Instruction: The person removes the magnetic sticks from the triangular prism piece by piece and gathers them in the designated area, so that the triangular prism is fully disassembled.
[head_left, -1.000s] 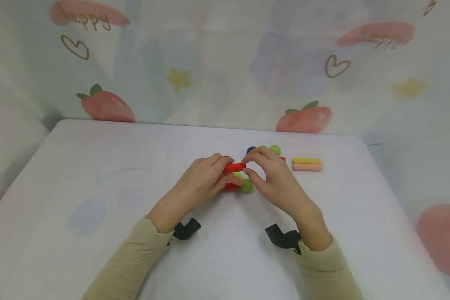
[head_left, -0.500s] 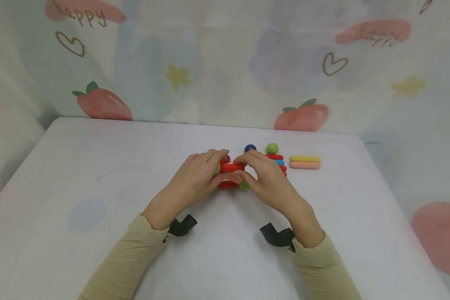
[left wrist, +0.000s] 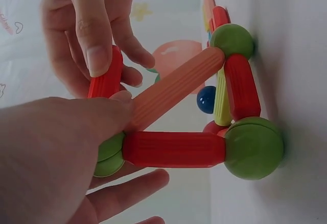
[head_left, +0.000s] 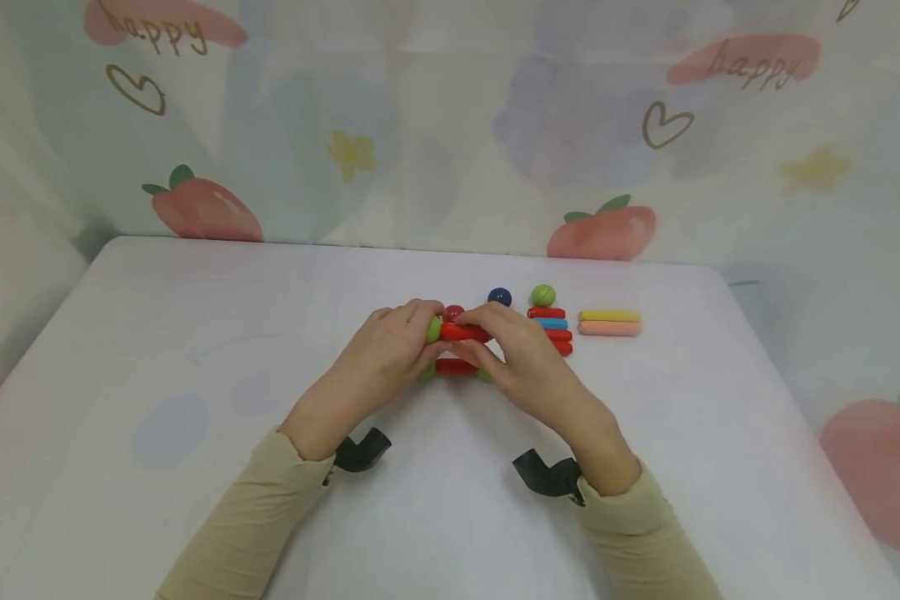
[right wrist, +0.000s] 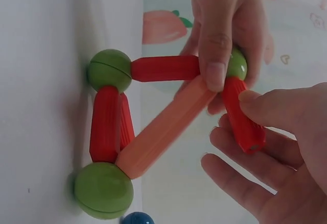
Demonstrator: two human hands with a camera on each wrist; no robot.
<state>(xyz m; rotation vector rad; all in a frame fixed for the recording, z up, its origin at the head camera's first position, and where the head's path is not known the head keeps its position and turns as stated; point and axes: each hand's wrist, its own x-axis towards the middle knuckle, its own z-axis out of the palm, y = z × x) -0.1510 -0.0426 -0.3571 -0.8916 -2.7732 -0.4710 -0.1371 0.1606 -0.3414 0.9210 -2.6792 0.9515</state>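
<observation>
Magnetic rods and balls form an upright frame on the table. My left hand grips its raised green ball, the thumb over the end of a slanting salmon rod. From that ball sticks out a red magnetic rod, pinched between thumb and fingers of my right hand; its other end is free. Another red rod runs from the raised ball down to a lower green ball. A third red rod joins this to a second lower green ball. In the head view my hands partly cover the frame.
Behind the frame lie a red ball, a dark blue ball and a loose green ball. Short red rods and a blue rod lie right of them, then yellow and salmon rods. A patterned cloth hangs behind.
My right hand has moved left along the red rod, its fingertips closer to my left hand. The raised green ball now shows at the rod's left end. The salmon rod is now covered in the head view.
</observation>
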